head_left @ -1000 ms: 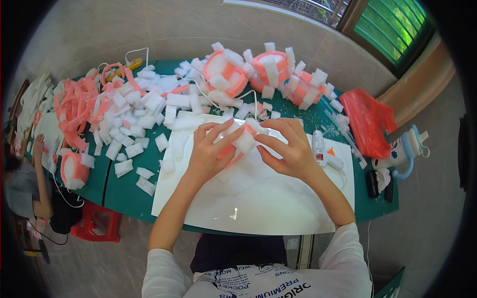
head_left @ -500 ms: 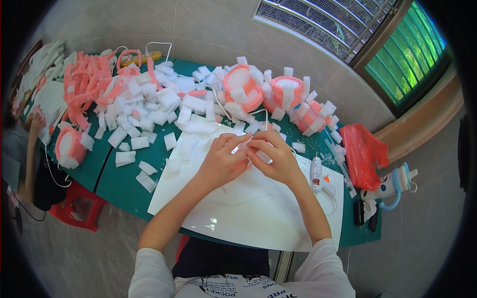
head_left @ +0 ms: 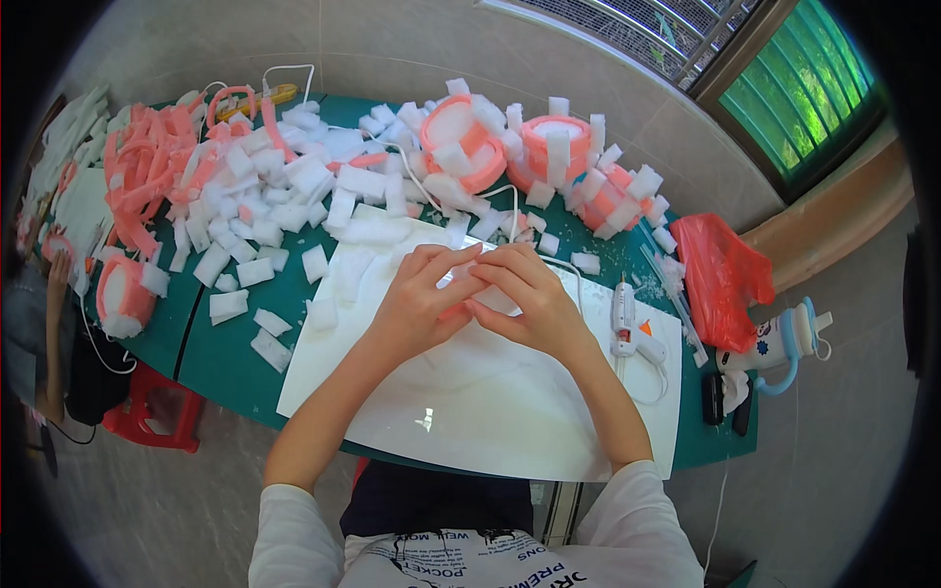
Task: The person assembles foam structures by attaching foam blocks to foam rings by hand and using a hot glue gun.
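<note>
Over the white board (head_left: pixel 470 412) my left hand (head_left: pixel 421 299) and my right hand (head_left: pixel 529 296) meet at the fingertips. The fingers of both are curled and pinch a small foam piece (head_left: pixel 480 284), pale with a hint of pink, which they mostly hide. To the right of my right hand, a white glue gun (head_left: pixel 624 318) with a cord lies on the board. Loose white foam blocks (head_left: pixel 316 263) are scattered left of my left hand. Beyond my hands stand pink foam rings with white blocks attached (head_left: pixel 557 147).
Pink foam strips (head_left: pixel 147 167) are heaped at the far left of the green table (head_left: pixel 240 358). A red plastic bag (head_left: pixel 716 279) and a white bottle with a blue handle (head_left: pixel 779 338) stand at the right. Another person's arm (head_left: pixel 57 314) shows at the left edge.
My view has shifted slightly. The hands stay together over the board, with their fingertips drawn closer and the pink of the piece less visible.
</note>
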{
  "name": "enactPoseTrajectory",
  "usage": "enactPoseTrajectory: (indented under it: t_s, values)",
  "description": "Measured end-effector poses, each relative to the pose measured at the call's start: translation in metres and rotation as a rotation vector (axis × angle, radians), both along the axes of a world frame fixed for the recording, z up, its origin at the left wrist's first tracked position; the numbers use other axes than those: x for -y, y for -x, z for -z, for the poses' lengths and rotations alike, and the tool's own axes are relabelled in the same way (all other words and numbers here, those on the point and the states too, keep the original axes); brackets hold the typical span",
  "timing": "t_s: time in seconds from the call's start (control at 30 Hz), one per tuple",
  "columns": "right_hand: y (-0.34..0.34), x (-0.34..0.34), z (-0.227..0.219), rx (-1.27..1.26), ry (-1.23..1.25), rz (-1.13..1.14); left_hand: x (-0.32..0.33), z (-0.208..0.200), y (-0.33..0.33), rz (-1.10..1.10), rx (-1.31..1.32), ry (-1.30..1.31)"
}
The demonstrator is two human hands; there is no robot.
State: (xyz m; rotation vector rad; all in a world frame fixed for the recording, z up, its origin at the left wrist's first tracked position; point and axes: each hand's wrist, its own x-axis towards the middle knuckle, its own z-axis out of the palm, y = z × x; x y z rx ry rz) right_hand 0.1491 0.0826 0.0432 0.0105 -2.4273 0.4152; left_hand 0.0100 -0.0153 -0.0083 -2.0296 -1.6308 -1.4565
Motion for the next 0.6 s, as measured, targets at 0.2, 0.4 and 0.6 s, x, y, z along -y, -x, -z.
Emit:
enactPoseTrajectory:
  t_s: [0.2,0.4,0.6]
  values:
    - [0.001,-0.001,0.005,-0.053,0.029,-0.012,-0.002,0.001,0.0,-0.017,-0.019,-0.001]
    - [-0.003,0.0,0.006,-0.07,0.052,-0.002,0.002,-0.002,-0.001,-0.023,-0.051,0.033]
    - [-0.016,0.005,-0.007,-0.005,0.023,0.085,0.007,-0.016,-0.007,0.06,0.026,0.084]
